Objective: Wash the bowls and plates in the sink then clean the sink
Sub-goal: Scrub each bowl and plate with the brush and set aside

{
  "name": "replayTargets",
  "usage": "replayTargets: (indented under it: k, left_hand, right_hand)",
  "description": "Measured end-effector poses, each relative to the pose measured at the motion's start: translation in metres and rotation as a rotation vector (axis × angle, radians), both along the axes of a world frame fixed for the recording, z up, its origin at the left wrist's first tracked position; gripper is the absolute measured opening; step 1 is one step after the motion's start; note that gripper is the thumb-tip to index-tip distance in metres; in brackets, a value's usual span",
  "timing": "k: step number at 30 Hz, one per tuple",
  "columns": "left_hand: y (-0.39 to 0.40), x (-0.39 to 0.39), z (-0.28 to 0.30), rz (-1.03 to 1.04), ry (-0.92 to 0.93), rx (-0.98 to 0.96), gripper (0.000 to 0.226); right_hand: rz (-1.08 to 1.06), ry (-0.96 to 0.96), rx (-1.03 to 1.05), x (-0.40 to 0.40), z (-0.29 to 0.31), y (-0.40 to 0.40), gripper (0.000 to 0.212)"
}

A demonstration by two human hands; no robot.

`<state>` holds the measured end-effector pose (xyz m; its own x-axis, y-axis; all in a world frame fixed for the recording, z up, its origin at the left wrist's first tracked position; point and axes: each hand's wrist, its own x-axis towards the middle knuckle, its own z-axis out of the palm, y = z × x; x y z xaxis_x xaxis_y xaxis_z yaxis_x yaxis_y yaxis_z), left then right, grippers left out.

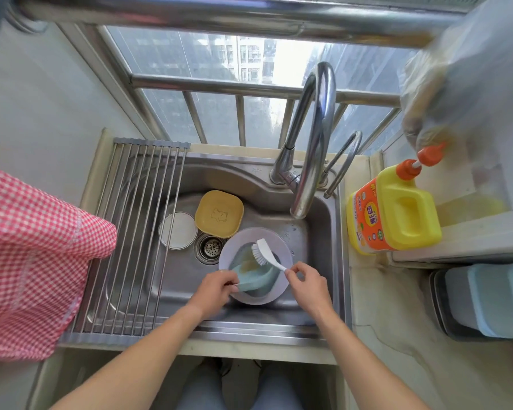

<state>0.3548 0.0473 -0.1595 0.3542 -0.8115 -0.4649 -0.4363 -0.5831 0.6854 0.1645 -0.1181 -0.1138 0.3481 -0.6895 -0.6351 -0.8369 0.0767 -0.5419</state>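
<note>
Two hands over sink [323, 220] near side: left hand [216, 288] pinches teal bowl [258, 279] rim, tilted on pale round plate [276, 241]; right hand [307, 284] fingers grip white brush [264, 251], bristles inside bowl.

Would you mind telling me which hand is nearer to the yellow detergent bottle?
Right. The right hand holds the brush over the sink, closer to the detergent bottle; the left hand grips the blue dish farther away.

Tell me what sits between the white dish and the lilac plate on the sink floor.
The drain strainer, seen in the head view, between the white dish and the lilac plate.
</note>
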Motion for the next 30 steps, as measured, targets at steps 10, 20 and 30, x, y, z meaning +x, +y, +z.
replayTargets:
  k: [10,20,30]
  left_hand:
    - [0.004,0.006,-0.001,0.665,0.44,0.032,0.01]
    - [-0.011,0.0,-0.02,0.804,0.524,0.151,0.022]
    - [-0.014,0.002,-0.022,0.897,0.573,0.176,0.016]
  right_hand:
    - [0.004,-0.21,0.062,0.016,0.037,-0.006,0.023]
    - [0.063,-0.126,0.116,0.017,0.014,0.001,0.02]
    - [0.389,-0.102,-0.098,0.021,0.01,-0.001,0.02]
